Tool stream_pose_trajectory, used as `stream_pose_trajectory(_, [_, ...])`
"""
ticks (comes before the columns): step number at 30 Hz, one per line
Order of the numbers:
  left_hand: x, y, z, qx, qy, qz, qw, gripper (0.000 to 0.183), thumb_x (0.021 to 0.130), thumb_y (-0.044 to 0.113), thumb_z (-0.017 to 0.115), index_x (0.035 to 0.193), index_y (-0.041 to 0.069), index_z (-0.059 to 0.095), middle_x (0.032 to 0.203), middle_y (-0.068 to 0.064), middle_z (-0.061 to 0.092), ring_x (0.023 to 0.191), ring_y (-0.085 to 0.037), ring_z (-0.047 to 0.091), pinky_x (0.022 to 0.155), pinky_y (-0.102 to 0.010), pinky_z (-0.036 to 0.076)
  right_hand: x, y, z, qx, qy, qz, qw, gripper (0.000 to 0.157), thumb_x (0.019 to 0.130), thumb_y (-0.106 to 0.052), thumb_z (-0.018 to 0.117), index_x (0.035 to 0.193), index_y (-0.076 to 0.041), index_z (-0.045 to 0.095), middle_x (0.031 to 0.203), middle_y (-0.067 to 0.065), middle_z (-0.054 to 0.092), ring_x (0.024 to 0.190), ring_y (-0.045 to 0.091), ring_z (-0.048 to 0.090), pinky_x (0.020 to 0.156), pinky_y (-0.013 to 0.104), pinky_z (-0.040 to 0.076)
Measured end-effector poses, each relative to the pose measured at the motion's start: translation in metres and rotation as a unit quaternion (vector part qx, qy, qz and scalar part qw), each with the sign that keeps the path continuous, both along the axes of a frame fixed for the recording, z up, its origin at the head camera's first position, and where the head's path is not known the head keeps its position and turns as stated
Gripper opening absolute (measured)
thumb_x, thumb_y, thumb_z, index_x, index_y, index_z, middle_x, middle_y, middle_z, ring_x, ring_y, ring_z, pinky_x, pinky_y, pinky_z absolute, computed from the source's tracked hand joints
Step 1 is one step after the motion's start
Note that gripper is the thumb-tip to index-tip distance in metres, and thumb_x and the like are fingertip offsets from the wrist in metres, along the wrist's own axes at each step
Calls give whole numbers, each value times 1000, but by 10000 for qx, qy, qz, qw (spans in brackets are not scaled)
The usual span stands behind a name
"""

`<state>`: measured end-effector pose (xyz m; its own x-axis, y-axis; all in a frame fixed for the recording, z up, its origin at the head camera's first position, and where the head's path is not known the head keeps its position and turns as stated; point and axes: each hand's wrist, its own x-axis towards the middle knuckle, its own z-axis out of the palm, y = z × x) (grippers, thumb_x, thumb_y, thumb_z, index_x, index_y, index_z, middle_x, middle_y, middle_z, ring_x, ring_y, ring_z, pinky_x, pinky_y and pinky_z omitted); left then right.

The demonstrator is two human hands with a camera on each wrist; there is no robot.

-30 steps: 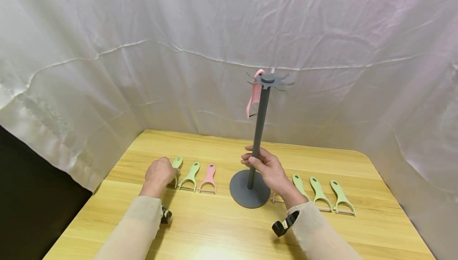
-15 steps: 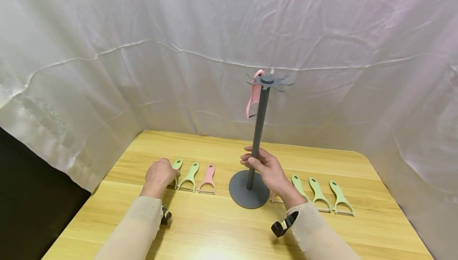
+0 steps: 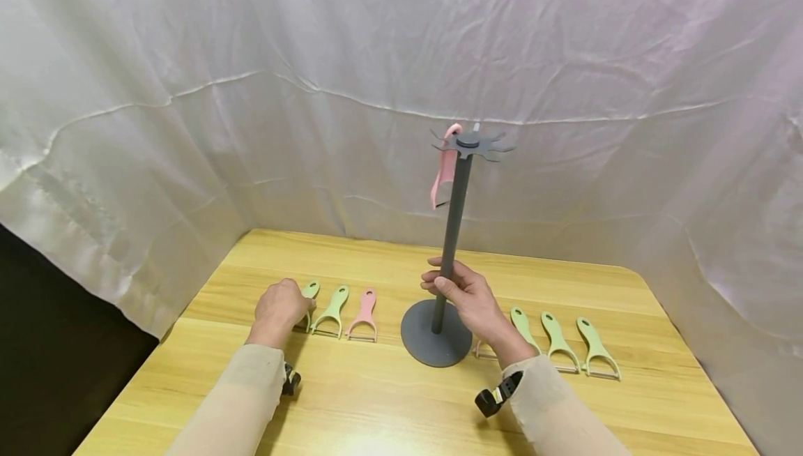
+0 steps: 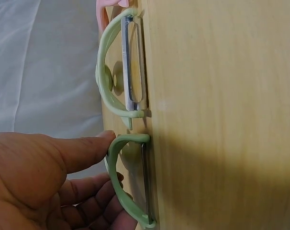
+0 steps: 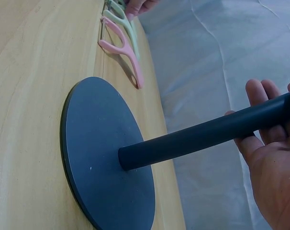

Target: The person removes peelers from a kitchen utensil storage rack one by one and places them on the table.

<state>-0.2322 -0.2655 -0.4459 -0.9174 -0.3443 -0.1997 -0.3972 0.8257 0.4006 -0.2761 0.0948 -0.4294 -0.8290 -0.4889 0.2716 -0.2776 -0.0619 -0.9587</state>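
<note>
My left hand (image 3: 280, 309) is at the leftmost green peeler (image 4: 117, 184), pinching it between thumb and fingers by the handle side; part of the peeler is hidden behind the hand in the head view. Beside it on the table lie another green peeler (image 3: 332, 311) and a pink peeler (image 3: 365, 314). My right hand (image 3: 475, 300) holds the pole of a dark grey stand (image 3: 456, 215), fingers curled round it above the round base (image 5: 104, 158). From the hooked top of the stand (image 3: 468, 141) hangs a pink peeler (image 3: 447, 166).
Right of the stand lie several peelers: green ones (image 3: 555, 334), (image 3: 592, 341) and another green peeler (image 3: 522, 323) partly behind my right wrist, plus a mostly covered pink one (image 3: 484, 353). A pale curtain (image 3: 351, 163) closes off the back of the wooden table (image 3: 376, 400).
The leftmost green peeler's handle has shifted slightly towards me along with my left hand. My right hand and the stand have hardly moved.
</note>
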Motion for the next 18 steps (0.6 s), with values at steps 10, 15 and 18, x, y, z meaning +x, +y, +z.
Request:
stream_pose_trajectory(10, [0, -1, 1, -33, -44, -18, 10000, 39, 98, 34, 76, 102, -4, 67, 79, -11, 61, 66, -23, 54, 55, -33, 44, 0, 0, -1, -53, -36, 19, 10000, 40, 109, -15, 60, 148, -4, 56, 129, 32, 66, 114, 20, 75, 103, 36, 58])
stream_pose_trajectory(15, [0, -2, 1, 0, -32, -9, 10000, 39, 98, 35, 77, 100, -2, 66, 79, -12, 62, 67, -24, 55, 56, -33, 44, 0, 0, 0, -38, -31, -9, 10000, 40, 109, -15, 60, 147, -4, 57, 129, 33, 66, 115, 24, 75, 103, 36, 58])
stream_pose_trajectory(18, [1, -2, 1, 44, 24, 11, 10000, 38, 97, 37, 77, 92, 3, 64, 74, -10, 59, 65, -22, 52, 55, -33, 42, 1, 0, 3, 36, -34, -86, 10000, 40, 108, -14, 61, 146, -3, 57, 127, 31, 67, 114, 23, 75, 102, 36, 59])
